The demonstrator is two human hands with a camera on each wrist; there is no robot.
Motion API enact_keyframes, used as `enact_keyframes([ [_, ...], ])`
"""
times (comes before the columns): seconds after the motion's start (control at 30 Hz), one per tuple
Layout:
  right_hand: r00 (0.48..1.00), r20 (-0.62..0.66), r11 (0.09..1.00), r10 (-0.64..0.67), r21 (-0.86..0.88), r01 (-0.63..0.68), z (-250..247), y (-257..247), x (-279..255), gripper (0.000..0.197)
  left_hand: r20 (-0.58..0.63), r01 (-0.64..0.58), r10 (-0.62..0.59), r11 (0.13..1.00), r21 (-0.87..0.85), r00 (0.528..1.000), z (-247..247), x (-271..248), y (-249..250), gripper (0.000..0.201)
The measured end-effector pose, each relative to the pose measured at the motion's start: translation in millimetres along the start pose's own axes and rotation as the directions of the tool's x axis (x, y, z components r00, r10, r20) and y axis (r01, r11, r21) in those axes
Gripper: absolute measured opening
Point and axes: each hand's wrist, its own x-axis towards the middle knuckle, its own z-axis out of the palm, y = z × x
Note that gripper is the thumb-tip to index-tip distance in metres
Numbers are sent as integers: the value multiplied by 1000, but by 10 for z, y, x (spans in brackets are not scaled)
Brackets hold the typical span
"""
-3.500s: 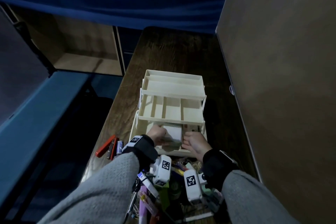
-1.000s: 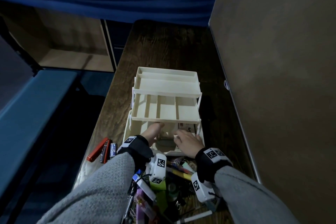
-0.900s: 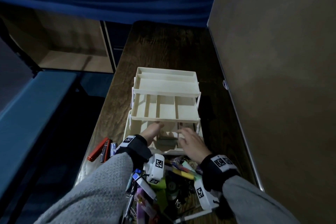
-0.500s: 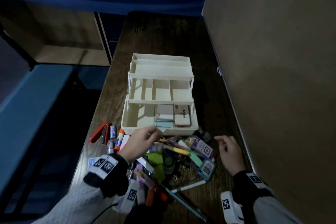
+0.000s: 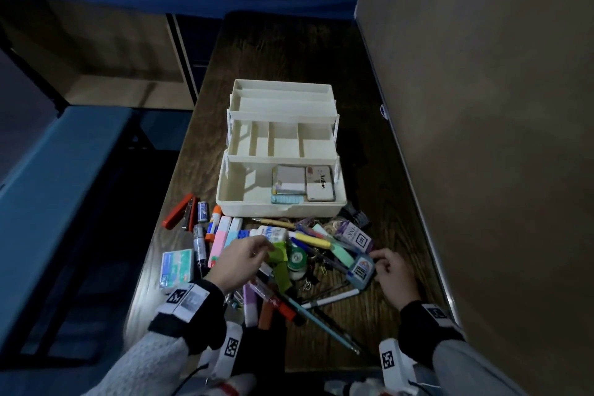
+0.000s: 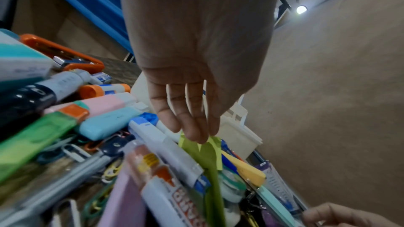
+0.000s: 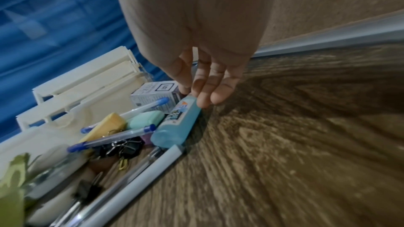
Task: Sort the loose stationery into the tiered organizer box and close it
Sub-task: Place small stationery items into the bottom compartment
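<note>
The cream tiered organizer box (image 5: 279, 207) stands open on the wooden table, its tiers stepped back. Its bottom compartment holds a sticky-note pad (image 5: 290, 178) and a white Artline box (image 5: 319, 185); the upper trays look bare. Loose stationery is heaped in front of it. My left hand (image 5: 266, 249) (image 6: 196, 135) is over the heap, its fingertips pinching green sticky notes (image 5: 279, 252) (image 6: 207, 154). My right hand (image 5: 377, 262) (image 7: 194, 97) pinches the top end of a blue glue bottle (image 5: 361, 270) (image 7: 174, 127), which lies at the heap's right edge.
A red stapler (image 5: 176, 210), batteries and glue sticks lie at the left. A teal packet (image 5: 177, 267) sits near the table's left edge. A purple box (image 5: 355, 236), pens and binder clips (image 7: 122, 146) fill the heap. A brown partition (image 5: 482, 138) walls the right side.
Both hands have left the box's bottom compartment and come back to the heap. The left has dropped onto the green notes, and the right has reached the blue bottle.
</note>
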Motion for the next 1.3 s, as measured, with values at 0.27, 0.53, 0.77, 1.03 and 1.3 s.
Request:
enact_keyframes([
  [0.27,991,11,989,-132,-69,133,-67,-125,-93,18,-74,87,-98,987,-137,992,-105,-169,-202,20],
  [0.53,936,244,944,-254,-150,295,25,-385,-69,17,-110,115,-130,984,-139,985,-187,-219,-185,21],
  [0.77,852,451,849,-267,-308,430,239,-442,-156,18,-96,144,-157,981,-133,983,-163,-304,-267,19],
  [1.03,864,427,823,-269,-365,436,260,-534,-166,13,-103,180,-195,973,-142,975,-167,-338,-290,20],
  [1.3,951,-10,871,-308,-406,278,21,-575,-6,21,-134,192,-214,968,-161,967,-254,-386,-289,19],
])
